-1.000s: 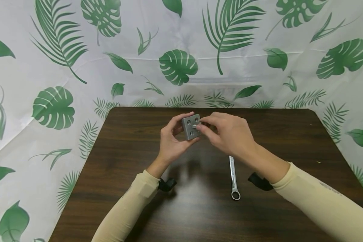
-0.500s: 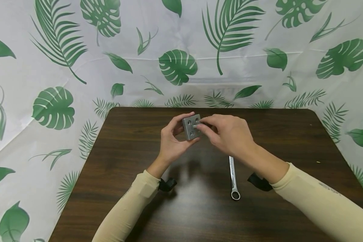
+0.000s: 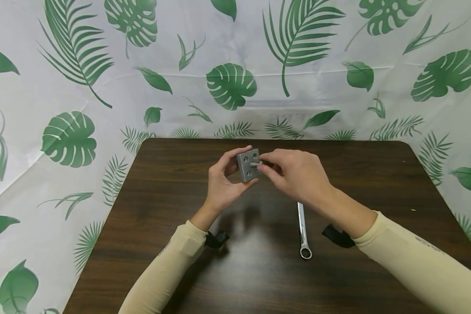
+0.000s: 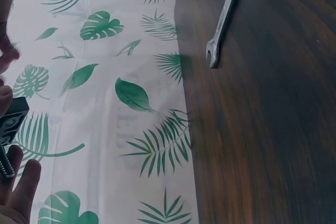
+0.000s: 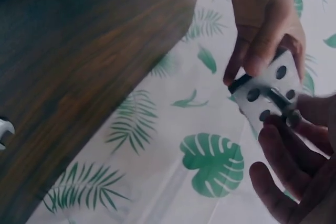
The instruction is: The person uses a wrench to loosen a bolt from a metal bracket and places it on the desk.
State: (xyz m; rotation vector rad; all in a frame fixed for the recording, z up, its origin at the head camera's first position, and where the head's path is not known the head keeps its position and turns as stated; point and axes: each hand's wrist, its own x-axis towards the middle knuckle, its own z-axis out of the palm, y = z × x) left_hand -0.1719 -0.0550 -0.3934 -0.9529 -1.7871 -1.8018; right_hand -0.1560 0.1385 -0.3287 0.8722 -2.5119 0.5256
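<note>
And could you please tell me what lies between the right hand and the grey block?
A metal bolt runs from the grey block to the right hand, as the right wrist view shows.

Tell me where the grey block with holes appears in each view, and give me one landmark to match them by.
Head: the grey block is near the centre, slightly right.
Left wrist: the grey block is at the left edge, below mid-height, only partly showing.
Right wrist: the grey block is right of centre, near mid-height.
Shared landmark: the wrench, lower right of centre, top right of centre, and left edge, respectively.
</note>
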